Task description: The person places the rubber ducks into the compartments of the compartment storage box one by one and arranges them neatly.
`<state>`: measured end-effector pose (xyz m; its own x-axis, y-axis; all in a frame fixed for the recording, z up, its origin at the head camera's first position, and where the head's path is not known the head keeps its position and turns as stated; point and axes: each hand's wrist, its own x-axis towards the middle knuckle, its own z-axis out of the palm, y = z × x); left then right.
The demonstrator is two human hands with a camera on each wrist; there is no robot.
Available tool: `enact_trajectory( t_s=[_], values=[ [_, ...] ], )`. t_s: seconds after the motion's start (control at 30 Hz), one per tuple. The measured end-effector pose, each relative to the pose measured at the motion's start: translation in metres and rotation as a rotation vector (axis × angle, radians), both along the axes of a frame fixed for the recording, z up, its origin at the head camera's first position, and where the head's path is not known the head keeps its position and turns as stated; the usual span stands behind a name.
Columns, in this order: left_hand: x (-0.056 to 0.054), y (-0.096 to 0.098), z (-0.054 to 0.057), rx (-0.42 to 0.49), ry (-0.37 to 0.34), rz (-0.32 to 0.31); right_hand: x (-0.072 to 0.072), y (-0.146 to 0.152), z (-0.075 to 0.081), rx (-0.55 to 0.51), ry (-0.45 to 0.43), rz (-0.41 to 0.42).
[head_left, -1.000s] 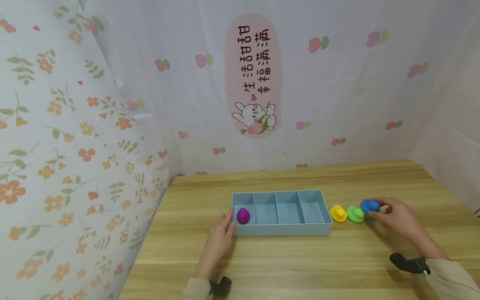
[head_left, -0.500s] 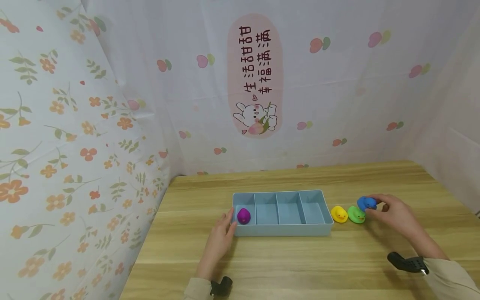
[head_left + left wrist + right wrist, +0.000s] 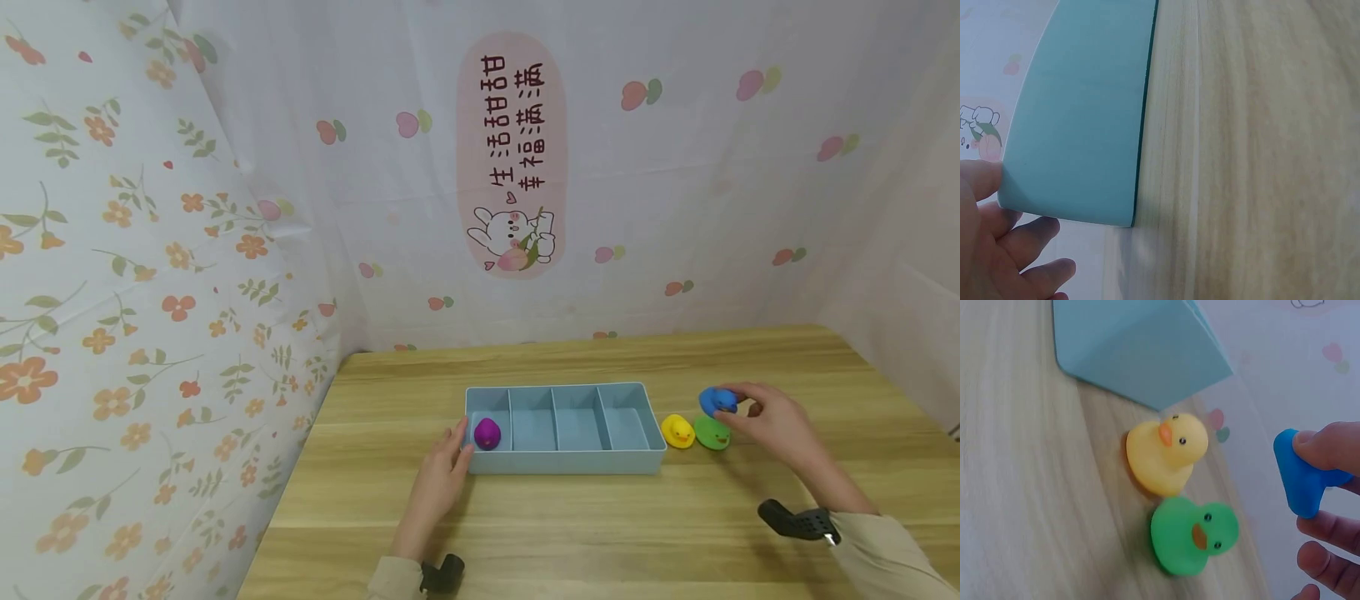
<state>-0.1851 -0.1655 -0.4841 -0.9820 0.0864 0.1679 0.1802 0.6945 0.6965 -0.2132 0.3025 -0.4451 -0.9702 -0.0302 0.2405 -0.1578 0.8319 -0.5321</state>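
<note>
My right hand point(image 3: 776, 425) pinches a blue rubber duck point(image 3: 718, 402) between thumb and fingers, lifted just above and behind the green duck point(image 3: 712, 433). In the right wrist view the blue duck point(image 3: 1302, 475) is in the fingertips, apart from the table. A yellow duck point(image 3: 678, 431) sits between the green duck and the light blue divided box point(image 3: 566, 462). At the box's left end, my left hand point(image 3: 438, 471) touches the corner with relaxed fingers; the left wrist view shows the thumb point(image 3: 985, 178) at the rim. A purple duck point(image 3: 487, 433) sits in the leftmost compartment.
The other compartments point(image 3: 579, 421) hold no ducks. All of this stands on a wood-grain table point(image 3: 600, 533). A patterned white curtain point(image 3: 360, 167) hangs behind the table and along its left side.
The right hand has lifted the blue duck and carried it leftward, from beside the green duck to above and behind it. My left hand stays at the box's end.
</note>
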Motion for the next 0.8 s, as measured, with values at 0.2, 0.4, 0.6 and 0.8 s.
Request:
enact_trajectory(
  t_s=[0.2,0.4,0.6,0.8],
  values=[
    [0.000,0.000,-0.001,0.002,-0.006,0.004,-0.004,-0.010,0.006,-0.009,-0.013,0.013],
    [-0.002,-0.001,-0.003,-0.003,-0.002,0.003,-0.007,-0.022,0.014,-0.026,-0.019,0.034],
    [-0.002,-0.001,-0.004,-0.004,-0.012,0.006,-0.013,-0.028,0.012,-0.026,0.001,0.057],
    [-0.001,-0.002,-0.005,-0.002,-0.021,0.009,-0.014,-0.038,0.013,-0.054,-0.023,0.064]
  ],
)
